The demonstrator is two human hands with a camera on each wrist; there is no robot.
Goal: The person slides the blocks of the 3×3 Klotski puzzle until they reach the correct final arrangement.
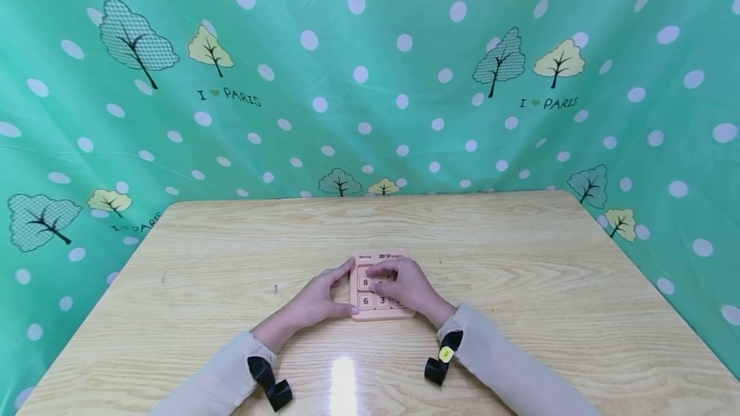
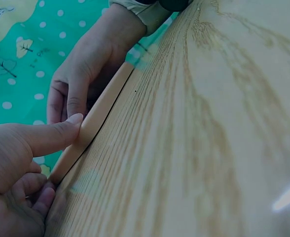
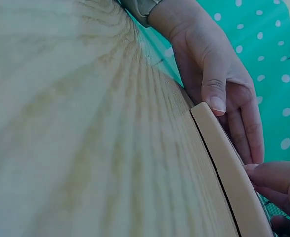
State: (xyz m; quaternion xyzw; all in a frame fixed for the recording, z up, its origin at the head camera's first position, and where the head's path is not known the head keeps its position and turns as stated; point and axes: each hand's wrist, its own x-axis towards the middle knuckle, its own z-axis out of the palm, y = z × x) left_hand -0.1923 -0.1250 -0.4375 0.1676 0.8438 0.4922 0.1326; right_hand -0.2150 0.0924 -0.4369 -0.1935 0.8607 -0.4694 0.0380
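A pink number slide puzzle [image 1: 383, 315] lies flat on the wooden table, with square tiles in a sunken tray. Tiles marked 8 [image 1: 365, 282], 6 [image 1: 366, 301] and 3 [image 1: 382, 300] show; others are partly covered by the right hand. My left hand [image 1: 315, 300] holds the puzzle's left side, thumb at the near corner and fingers toward the far one. In the left wrist view its thumb [image 2: 61, 136] presses the frame's near edge. My right hand [image 1: 405, 284] reaches over the tiles from the right, bent thumb and forefinger apart, fingertips close over the tiles beside the 8.
The wooden table [image 1: 231, 242] extends around the puzzle on all sides. A green dotted cloth [image 1: 370, 121] with printed trees hangs behind and beside it. Black straps [image 1: 268, 384] sit on both sleeves. Light glares off the table's near part.
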